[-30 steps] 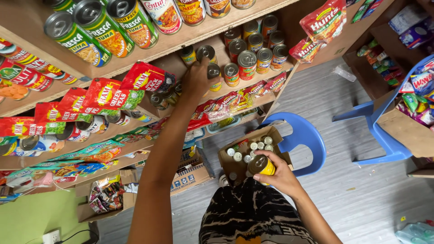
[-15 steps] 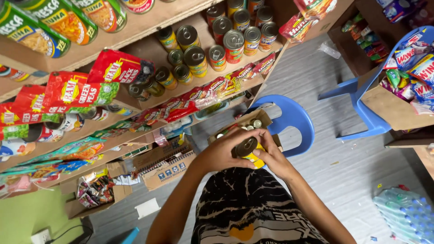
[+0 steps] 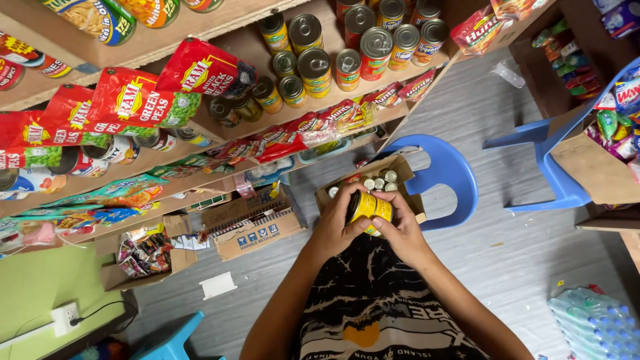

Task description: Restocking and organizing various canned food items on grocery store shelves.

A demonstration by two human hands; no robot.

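Can: a yellow can [image 3: 370, 208] lies on its side between our two hands, above the box.
Left hand [image 3: 335, 223]: we clasp it round the can's dark end.
Right hand [image 3: 403, 230]: we wrap it round the other end, fingers closed on the can.
Box [image 3: 399, 168]: open cardboard on a blue chair [image 3: 453, 175], more cans inside.
Shelves [image 3: 313, 100]: cans and red pouches already stand in rows.
Progress: we judge stocking partly done; the held can is not yet shelved.

The small yellow can [image 3: 371, 207] lay on its side, dark end facing left. Both hands clasped it above the open cardboard box [image 3: 400, 170] of cans.
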